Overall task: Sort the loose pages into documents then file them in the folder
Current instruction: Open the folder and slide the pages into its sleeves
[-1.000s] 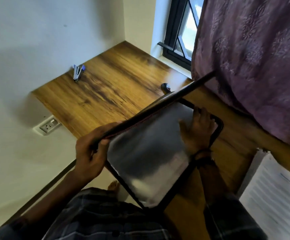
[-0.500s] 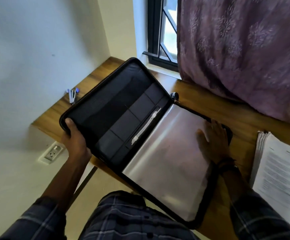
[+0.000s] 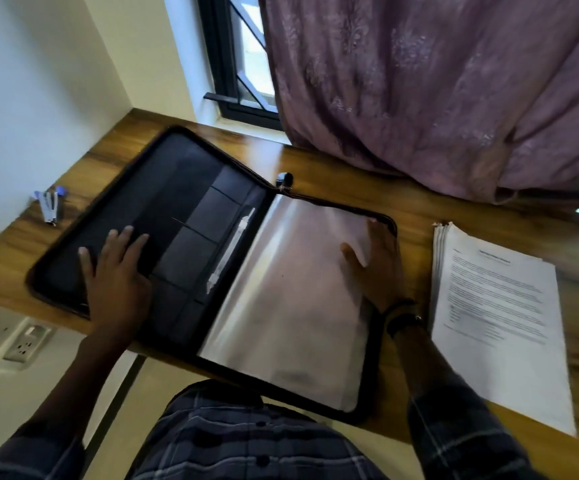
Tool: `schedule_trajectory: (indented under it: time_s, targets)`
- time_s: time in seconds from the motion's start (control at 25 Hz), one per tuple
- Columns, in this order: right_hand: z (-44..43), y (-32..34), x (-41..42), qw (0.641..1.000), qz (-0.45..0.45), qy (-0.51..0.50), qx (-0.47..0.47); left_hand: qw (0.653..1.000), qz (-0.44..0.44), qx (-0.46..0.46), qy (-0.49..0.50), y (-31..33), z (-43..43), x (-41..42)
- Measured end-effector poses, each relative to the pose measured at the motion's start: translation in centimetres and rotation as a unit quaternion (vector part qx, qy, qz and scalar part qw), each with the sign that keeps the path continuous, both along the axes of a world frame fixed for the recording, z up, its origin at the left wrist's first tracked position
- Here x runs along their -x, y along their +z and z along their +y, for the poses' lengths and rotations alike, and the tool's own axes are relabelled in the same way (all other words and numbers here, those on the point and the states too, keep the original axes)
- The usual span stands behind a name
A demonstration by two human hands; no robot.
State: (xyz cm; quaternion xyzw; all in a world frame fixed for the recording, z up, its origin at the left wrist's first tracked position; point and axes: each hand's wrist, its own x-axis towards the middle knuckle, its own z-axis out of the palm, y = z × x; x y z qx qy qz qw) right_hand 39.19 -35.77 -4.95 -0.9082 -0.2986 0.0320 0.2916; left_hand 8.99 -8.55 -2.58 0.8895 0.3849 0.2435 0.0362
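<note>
While the black zip folder (image 3: 184, 216) is lying open across the wooden desk (image 3: 350, 181), the left hand (image 3: 115, 271) is resting flat on its dark left half, with the fingers straight and spread apart, gripping nothing. The right hand (image 3: 378, 268) is lying on the glossy clear sleeves (image 3: 291, 289) that are filling the right half. Its fingers are straight and close together, reaching toward the folder's far right rim, with the thumb standing apart. Motion blur is softening the fingertips, so whether they are catching the sleeve's edge is hard to tell.

A white strip (image 3: 232, 251) is running along the spine between the two halves, and the zip pull (image 3: 284, 180) is sitting on the desk at the spine's far end. The folder's near corner is hanging over the desk edge, above the person's checked shirt.

The stack of printed pages (image 3: 499, 313) is lying just right of the folder, beside the right wrist, which is wearing a dark band (image 3: 404, 317). A stapler (image 3: 50, 206) is sitting near the desk's left edge, apart from the folder. A purple curtain (image 3: 437, 81) is hanging over the far side of the desk beside a dark-framed window (image 3: 243, 64), and a wall socket (image 3: 21, 344) is showing below the desk on the left.
</note>
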Motion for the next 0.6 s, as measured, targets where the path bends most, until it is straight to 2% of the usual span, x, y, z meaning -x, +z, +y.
schedule_trajectory:
  time_s: [0.12,0.2,0.32,0.44,0.6]
  targets:
    - [-5.3,0.4,1.7,0.995,-0.060,-0.086,0.007,0.996,0.013,-0.066,-0.064,0.7,-3.3,-3.7]
    - [-9.3,0.5,2.3,0.979,-0.091,-0.174,0.051,0.991,0.025,-0.096,-0.089,0.1,-4.8,-6.0]
    - [-13.3,0.7,2.9,0.955,-0.024,-0.273,0.116,0.987,0.032,-0.118,-0.108,-1.2,-5.8,-9.0]
    - [-14.3,0.3,3.4,0.955,0.011,-0.255,0.150,0.985,0.059,-0.111,-0.116,-2.8,-5.8,-11.7]
    - [-13.6,0.2,3.4,0.959,-0.031,-0.208,0.189,0.976,0.073,-0.154,-0.136,-2.3,-4.6,-15.4]
